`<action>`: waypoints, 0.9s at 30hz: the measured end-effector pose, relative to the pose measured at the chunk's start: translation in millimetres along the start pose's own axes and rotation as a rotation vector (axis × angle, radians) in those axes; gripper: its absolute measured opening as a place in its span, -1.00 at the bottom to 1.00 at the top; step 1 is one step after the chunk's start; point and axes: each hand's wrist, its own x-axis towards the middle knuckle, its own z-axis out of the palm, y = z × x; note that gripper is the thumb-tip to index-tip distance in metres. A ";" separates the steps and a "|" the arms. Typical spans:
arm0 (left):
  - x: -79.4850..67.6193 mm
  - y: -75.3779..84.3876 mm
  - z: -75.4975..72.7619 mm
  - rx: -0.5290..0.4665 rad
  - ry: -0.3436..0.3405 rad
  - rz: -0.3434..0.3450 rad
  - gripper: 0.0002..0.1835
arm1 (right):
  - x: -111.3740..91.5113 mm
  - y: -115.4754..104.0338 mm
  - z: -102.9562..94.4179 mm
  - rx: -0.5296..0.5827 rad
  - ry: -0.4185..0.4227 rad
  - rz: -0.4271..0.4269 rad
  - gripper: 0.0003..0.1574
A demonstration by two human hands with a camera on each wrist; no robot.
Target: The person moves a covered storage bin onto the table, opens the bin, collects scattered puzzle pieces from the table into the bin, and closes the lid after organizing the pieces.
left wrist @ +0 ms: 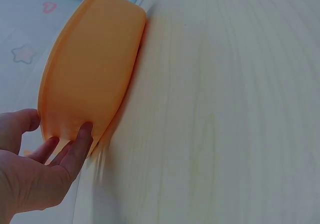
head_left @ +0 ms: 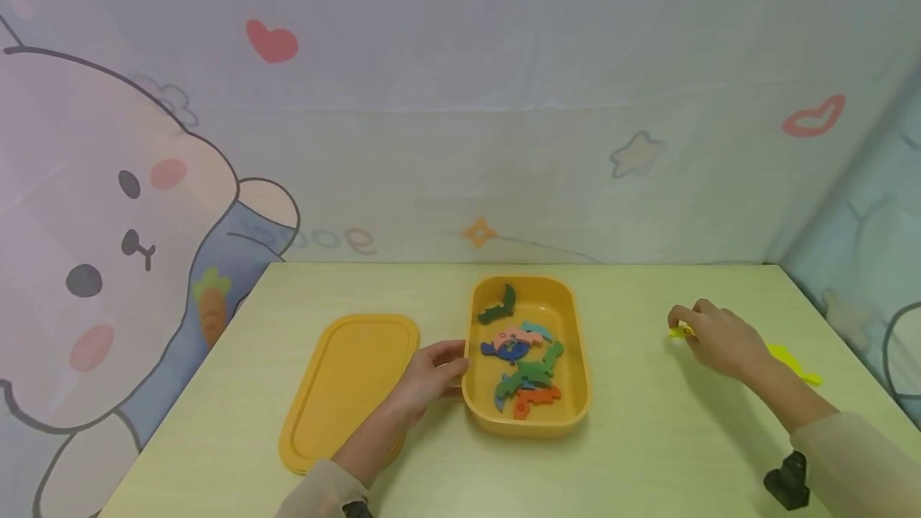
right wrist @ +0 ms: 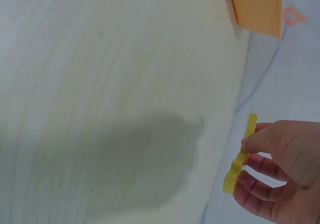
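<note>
A yellow plastic box [head_left: 581,390] stands mid-table with several coloured animal-shaped pieces [head_left: 534,374] inside. Against its outer left wall rest the fingers of my left hand [head_left: 429,374]. The left wrist view shows that hand [left wrist: 45,176] with its thumb at the rim and fingertips on the box wall [left wrist: 95,59]. To the right of the box, my right hand [head_left: 723,338] pinches a small yellow animal-shaped piece [head_left: 680,331]. In the right wrist view, thumb and fingers of this hand [right wrist: 280,164] hold the yellow piece [right wrist: 235,173] above the table.
A flat yellow lid [head_left: 352,382] lies left of the box, partly behind the left forearm. Another bright yellow piece [head_left: 790,360] lies at the right, partly hidden by the right forearm. Behind the table [head_left: 626,454] hangs a printed cloth [head_left: 446,142].
</note>
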 end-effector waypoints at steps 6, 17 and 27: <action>0.4 0.9 0.8 -0.001 -0.007 -0.002 -0.53 | 9.8 -7.3 -6.1 0.003 -0.018 -0.017 -0.72; 0.4 0.2 1.3 -0.009 -0.013 0.007 -0.52 | 27.8 -29.3 -8.7 -0.023 -0.026 -0.066 -0.71; 1.4 -1.2 0.5 -0.010 -0.003 0.014 -0.52 | 47.0 -51.9 -12.9 -0.058 -0.010 -0.126 -0.70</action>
